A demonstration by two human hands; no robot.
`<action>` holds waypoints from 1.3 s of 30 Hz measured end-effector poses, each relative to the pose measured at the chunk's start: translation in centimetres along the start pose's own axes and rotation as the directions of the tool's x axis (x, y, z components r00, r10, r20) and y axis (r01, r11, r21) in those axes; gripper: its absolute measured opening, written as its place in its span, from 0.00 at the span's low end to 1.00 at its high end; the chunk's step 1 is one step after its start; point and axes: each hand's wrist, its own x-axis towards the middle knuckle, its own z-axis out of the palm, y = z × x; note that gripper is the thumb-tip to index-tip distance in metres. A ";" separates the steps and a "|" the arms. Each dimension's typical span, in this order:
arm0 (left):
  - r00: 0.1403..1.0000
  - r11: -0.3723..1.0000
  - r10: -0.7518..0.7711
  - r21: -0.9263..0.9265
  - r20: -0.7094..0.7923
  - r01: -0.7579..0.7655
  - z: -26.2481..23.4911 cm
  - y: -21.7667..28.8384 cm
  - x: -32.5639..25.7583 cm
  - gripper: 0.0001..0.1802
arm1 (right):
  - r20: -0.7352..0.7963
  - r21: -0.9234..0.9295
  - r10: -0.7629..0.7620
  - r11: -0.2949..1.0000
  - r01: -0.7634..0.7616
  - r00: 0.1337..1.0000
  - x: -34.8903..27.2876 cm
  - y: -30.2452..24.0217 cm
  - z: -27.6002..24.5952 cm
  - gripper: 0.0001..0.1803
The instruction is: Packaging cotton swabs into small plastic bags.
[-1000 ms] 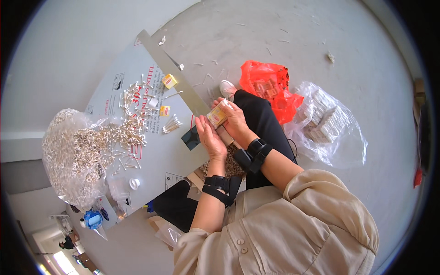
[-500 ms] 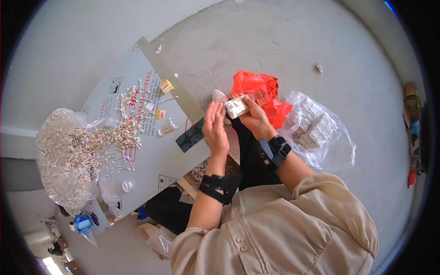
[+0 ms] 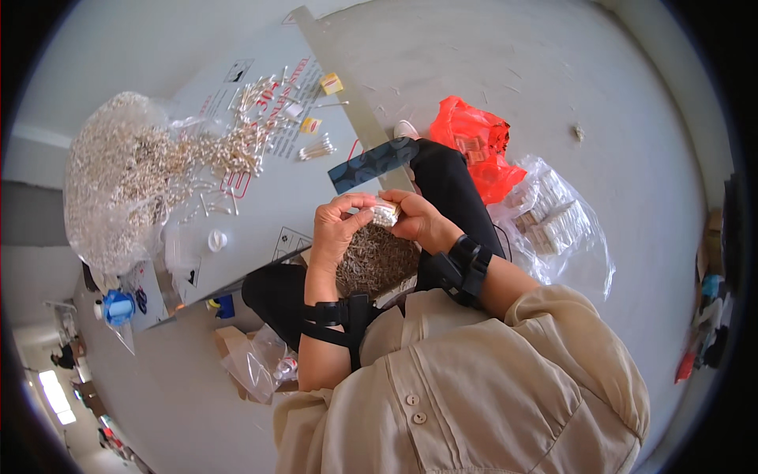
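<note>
My left hand (image 3: 335,229) and my right hand (image 3: 416,219) meet above my lap, and together they hold a small pale box (image 3: 384,212) packed with thin metal pieces. Fingers of both hands pinch its ends. Under the hands a heap of small metal pins (image 3: 377,261) lies in my lap. A dark flat strip (image 3: 371,163) rests on my knee just beyond the hands. Each wrist wears a black strap.
A grey board (image 3: 268,197) lies on the floor at my left with scattered silver pins (image 3: 229,150) and little yellow boxes (image 3: 332,83). A clear bag of pins (image 3: 110,182) sits at its far end. A red bag (image 3: 474,146) and a clear bag of small boxes (image 3: 553,221) lie at my right.
Both hands have drawn the small box back from beside the red bag to a spot above my lap. The view has shifted, so the board and bags sit differently.
</note>
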 end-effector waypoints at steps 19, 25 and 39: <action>0.902 0.989 0.033 -0.115 -0.431 -0.091 0.8 -2.3 2.2 0.07 | -0.123 -0.672 -0.239 0.734 0.096 0.963 -3.2 -0.7 0.2 0.27; 0.893 0.931 0.184 0.363 -0.412 -0.024 1.2 -2.2 2.7 0.06 | 0.348 -0.699 -0.554 0.384 0.603 0.757 -3.5 -1.7 1.6 0.12; 0.950 0.978 -0.207 -0.046 -0.233 0.201 0.9 -2.0 3.5 0.11 | 0.550 -0.744 -0.535 0.035 0.667 0.641 -1.7 -1.0 0.2 0.12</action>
